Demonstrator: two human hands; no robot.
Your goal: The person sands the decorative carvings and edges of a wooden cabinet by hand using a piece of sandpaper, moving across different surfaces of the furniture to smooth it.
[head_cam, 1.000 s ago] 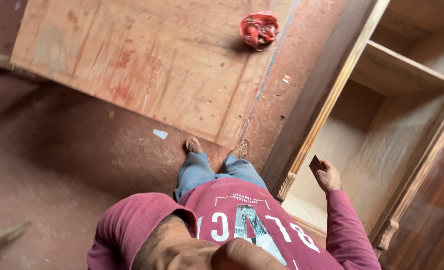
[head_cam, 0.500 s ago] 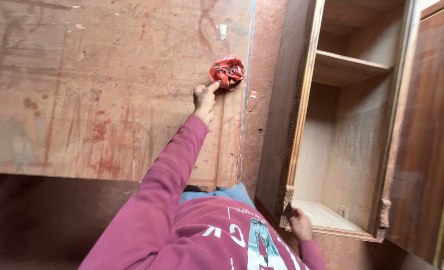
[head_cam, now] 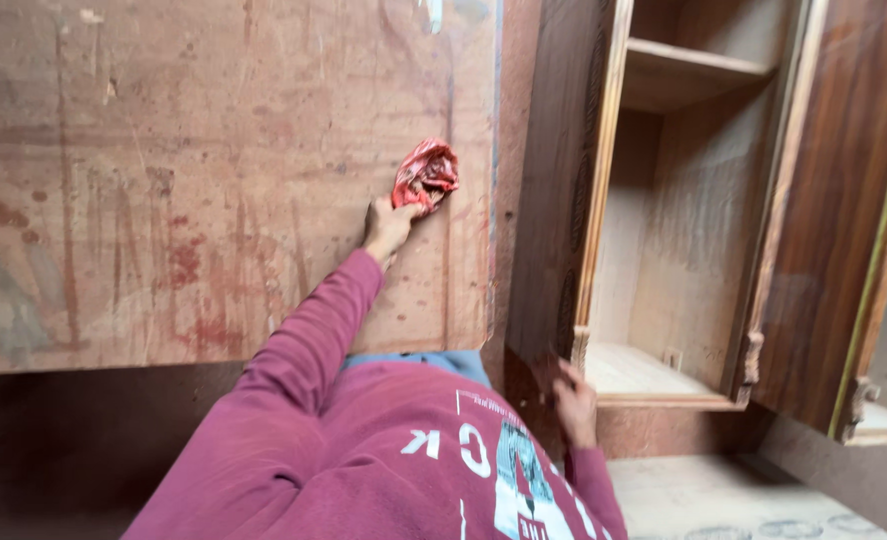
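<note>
A crumpled red cloth point(head_cam: 426, 176) lies on a large stained plywood board point(head_cam: 164, 180). My left hand point(head_cam: 388, 226), arm stretched out in a maroon sleeve, grips the cloth's near edge. My right hand point(head_cam: 575, 404) is low beside the bottom front corner of a wooden cabinet point(head_cam: 564, 200) and touches its dark side panel. It is blurred, so I cannot see whether its fingers hold anything.
The cabinet stands open with a shelf point(head_cam: 699, 70) inside and a bare pale floor panel point(head_cam: 634, 372). Its dark brown door point(head_cam: 834, 230) swings out to the right. A reddish dusty floor point(head_cam: 84, 440) lies below the board.
My left arm reached up across the board and its hand closed on the red cloth. My right hand moved down to the cabinet's lower corner. The view shifted toward the cabinet.
</note>
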